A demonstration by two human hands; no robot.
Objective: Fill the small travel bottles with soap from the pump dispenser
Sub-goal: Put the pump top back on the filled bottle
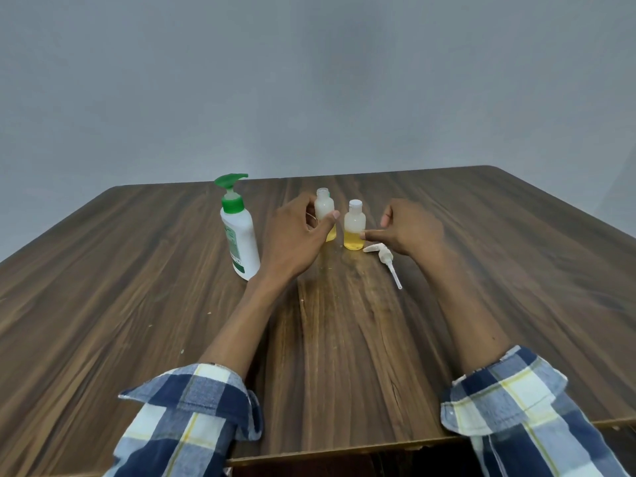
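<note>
A dark wood-grain worktop [137, 304] is carrying everything. A white soap bottle with a green pump dispenser [239, 232] is standing at the far left. Just right of it, the left hand [292, 235] is wrapping its grip around an uncapped small translucent travel bottle [325, 210] holding a little yellow soap. The right hand [409, 227], grip loosely curled and holding nothing, is touching by a fingertip a capped small translucent travel bottle [354, 228], about half full of yellow soap. A loose white pump head with tube [385, 259] is lying near, partly under that hand.
</note>
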